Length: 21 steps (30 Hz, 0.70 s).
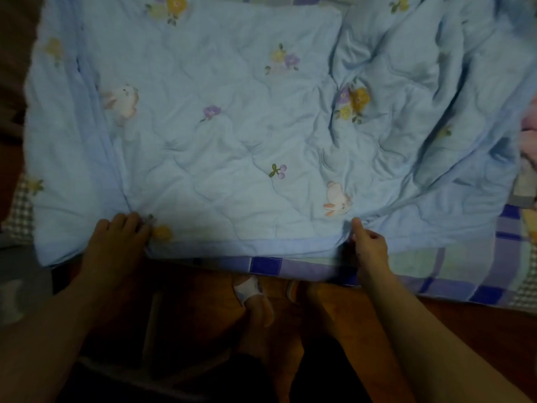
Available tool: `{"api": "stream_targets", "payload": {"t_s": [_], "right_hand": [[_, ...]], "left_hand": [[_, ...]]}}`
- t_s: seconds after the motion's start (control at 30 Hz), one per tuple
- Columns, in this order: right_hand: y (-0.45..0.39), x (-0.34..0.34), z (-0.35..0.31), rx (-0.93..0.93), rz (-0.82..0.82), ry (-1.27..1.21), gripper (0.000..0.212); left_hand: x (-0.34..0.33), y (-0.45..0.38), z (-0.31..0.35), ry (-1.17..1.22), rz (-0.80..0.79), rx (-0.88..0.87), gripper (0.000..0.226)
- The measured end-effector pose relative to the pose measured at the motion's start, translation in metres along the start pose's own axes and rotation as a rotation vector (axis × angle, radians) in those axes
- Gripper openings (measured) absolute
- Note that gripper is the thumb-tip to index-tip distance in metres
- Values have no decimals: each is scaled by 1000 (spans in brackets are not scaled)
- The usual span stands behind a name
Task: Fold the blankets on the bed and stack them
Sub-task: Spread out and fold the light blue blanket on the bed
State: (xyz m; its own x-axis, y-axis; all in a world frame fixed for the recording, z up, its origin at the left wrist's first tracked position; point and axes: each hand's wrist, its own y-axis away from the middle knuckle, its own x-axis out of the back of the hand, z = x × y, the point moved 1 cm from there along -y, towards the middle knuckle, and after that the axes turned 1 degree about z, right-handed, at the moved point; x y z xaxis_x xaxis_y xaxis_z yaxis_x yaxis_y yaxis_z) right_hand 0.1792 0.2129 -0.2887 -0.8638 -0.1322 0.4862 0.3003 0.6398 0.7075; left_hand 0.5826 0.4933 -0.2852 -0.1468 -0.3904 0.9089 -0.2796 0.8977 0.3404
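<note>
1. The light blue quilted blanket (pixel 232 126) lies spread over the bed, partly folded, its right part rumpled.
2. My left hand (pixel 119 242) rests on the blanket's near edge, fingers curled onto the fabric.
3. My right hand (pixel 369 245) pinches the near edge, fingers closed on it.
4. A purple checked sheet (pixel 436 271) shows beneath, near right.

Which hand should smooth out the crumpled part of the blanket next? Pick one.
Right. The right hand pinches the blue blanket beside its rumpled right half; the left hand is at the flat left side, farther away.
</note>
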Motion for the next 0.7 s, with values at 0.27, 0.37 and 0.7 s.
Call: {"api": "stream_targets", "payload": {"t_s": [0.27,0.37,0.7], "right_hand": [[9,9,34,-47,239,234,26],[7,1,42,-123,144,305,26],[-7,24,31,-335,120,-70,56]], "left_hand": [[6,3,-15,-40,-109,-90,38],[11,7,-17,-14,-135,-44,37],[81,7,-21,204,150,250,44]]}}
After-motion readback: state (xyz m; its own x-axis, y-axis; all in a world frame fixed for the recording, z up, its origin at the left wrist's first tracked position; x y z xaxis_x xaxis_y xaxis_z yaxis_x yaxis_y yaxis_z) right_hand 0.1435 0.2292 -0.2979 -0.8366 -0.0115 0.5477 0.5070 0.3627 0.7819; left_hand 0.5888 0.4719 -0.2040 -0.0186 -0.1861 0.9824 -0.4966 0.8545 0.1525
